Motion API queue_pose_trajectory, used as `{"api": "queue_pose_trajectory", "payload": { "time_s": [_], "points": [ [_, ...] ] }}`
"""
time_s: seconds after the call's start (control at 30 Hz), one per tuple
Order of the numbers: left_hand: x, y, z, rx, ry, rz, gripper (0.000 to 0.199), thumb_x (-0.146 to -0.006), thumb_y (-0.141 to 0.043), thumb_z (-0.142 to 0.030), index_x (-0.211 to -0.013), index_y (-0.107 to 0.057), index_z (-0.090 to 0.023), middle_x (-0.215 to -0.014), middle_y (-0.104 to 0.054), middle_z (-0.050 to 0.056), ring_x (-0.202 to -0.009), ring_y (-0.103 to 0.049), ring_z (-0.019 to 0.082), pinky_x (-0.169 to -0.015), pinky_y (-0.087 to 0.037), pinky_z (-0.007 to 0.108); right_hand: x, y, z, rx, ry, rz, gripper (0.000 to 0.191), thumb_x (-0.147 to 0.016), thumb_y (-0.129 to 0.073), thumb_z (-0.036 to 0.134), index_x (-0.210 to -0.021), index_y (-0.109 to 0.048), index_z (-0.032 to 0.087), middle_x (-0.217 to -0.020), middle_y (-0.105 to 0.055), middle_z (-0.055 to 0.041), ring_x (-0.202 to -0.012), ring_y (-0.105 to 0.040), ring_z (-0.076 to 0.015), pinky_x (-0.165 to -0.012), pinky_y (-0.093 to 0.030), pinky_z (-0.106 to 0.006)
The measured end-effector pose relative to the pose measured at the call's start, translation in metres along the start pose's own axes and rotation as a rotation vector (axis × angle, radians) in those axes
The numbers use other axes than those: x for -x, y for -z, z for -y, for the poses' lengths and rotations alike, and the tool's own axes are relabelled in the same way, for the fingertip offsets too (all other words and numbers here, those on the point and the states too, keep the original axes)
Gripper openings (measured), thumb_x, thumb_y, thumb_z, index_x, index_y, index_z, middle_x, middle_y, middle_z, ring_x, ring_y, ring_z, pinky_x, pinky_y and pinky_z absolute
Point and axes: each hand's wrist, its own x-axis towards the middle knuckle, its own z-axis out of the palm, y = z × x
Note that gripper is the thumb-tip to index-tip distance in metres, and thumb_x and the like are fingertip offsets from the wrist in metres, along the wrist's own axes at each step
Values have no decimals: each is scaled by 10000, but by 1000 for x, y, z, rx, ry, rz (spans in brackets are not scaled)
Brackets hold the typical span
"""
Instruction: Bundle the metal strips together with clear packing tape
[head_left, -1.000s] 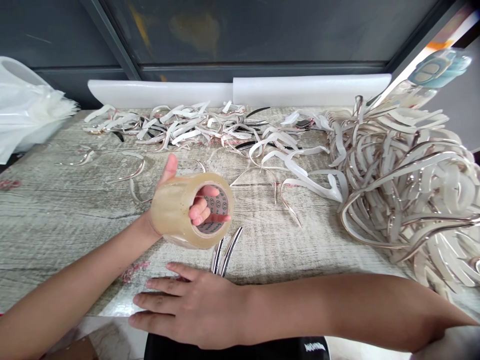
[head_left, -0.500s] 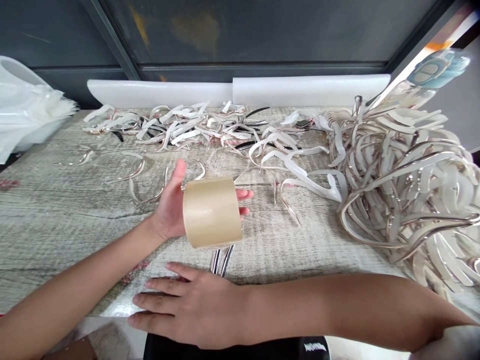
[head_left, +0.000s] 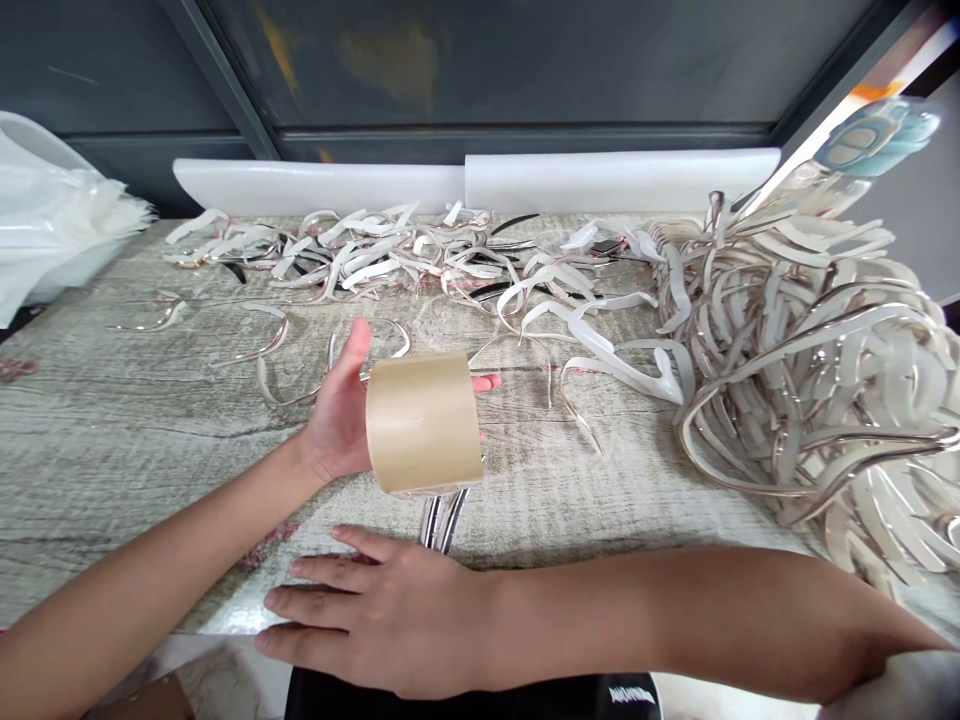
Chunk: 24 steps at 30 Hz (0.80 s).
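Observation:
A wide roll of tan packing tape (head_left: 425,422) lies against the palm of my left hand (head_left: 341,415), above the wood-grain table. The thumb points up and free of the roll, while the fingers run behind it with only some tips showing at its right side. Just below the roll, the ends of a few black-and-silver strips (head_left: 444,522) stick out; their other ends are hidden. My right hand (head_left: 405,615) is laid palm down across the table's front edge, fingers spread, holding nothing.
Loose white, rose-gold and black strips (head_left: 390,250) lie scattered along the back. A large tangled heap of strips (head_left: 825,390) fills the right side. White rolled sheets (head_left: 622,180) stand against the dark panel, and a white plastic bag (head_left: 60,220) is at the left.
The left fingertips showing past the tape roll have drawn in slightly behind it, so fewer are visible. The roll has barely shifted, and the right hand has kept its place.

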Motion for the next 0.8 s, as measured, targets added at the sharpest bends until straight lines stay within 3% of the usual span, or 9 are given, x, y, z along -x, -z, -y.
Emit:
{"api": "queue_pose_trajectory", "payload": {
  "time_s": [0.57,0.8],
  "points": [
    [-1,-3,0,-84,3,-19,1142,-745,-45,-882,-1361,-516,-44,-1461,-458,174,-1227,-517,458,-1053,-393,541,0,2,0,20,8,26,519,-1012,-129,203,-1468,-357,301,-1553,-319,88,-1434,-311,-118,-1230,-237,-360],
    [-2,-3,1,-29,-39,-13,1073,-774,-49,-857,-1353,-536,-97,-1417,-515,179,-1140,-606,379,-993,-441,516,-1,1,0,-9,-1,-6,497,-1012,-171,207,-1453,-383,290,-1549,-331,67,-1419,-339,-119,-1230,-242,-369]
  ]
}}
